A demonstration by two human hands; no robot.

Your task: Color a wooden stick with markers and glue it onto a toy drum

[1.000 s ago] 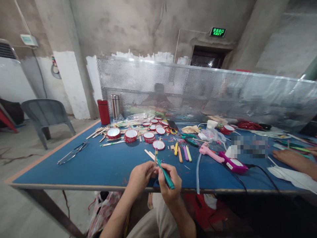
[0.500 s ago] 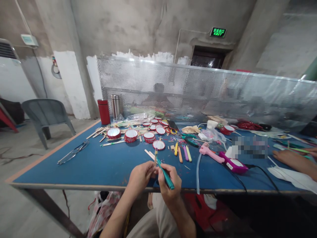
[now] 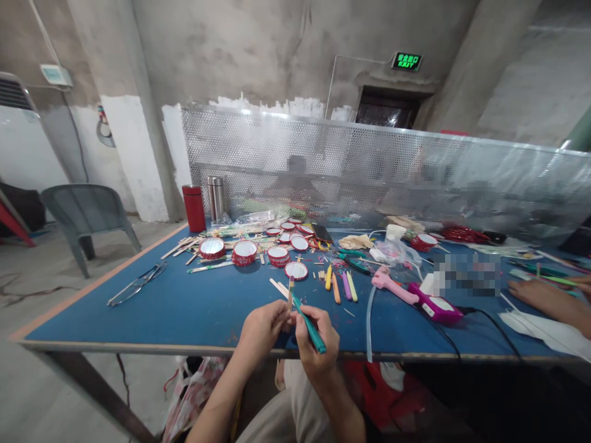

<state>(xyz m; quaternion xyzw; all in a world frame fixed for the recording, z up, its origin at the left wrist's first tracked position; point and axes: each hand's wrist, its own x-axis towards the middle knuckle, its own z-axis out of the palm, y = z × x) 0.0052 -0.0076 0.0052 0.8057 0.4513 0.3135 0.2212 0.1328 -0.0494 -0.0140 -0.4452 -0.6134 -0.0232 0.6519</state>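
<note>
My left hand point(image 3: 264, 326) is closed, pinching a thin wooden craft stick point(image 3: 290, 294) upright; its top end is coloured dark. My right hand point(image 3: 318, 335) is closed around a teal marker point(image 3: 310, 327), its tip end leaning against the stick. Both hands are close together over the table's front edge. Just beyond them a pale loose stick point(image 3: 278, 286) lies on the blue table. A round red-rimmed piece with a white face point(image 3: 296, 269) lies behind the held stick. Yellow, orange, purple and pale green markers point(image 3: 336, 288) lie to the right.
Several red-rimmed round pieces point(image 3: 244, 251) and wooden sticks cover the back left. To the right are a pink glue gun point(image 3: 392, 286), a purple device point(image 3: 434, 303) and cables. Glasses point(image 3: 137, 284) lie at left. Another person's hand point(image 3: 535, 292) is at far right.
Both hands keep nearly the same place and hold. The marker and right hand have shifted very slightly; nothing else on the table has visibly moved.
</note>
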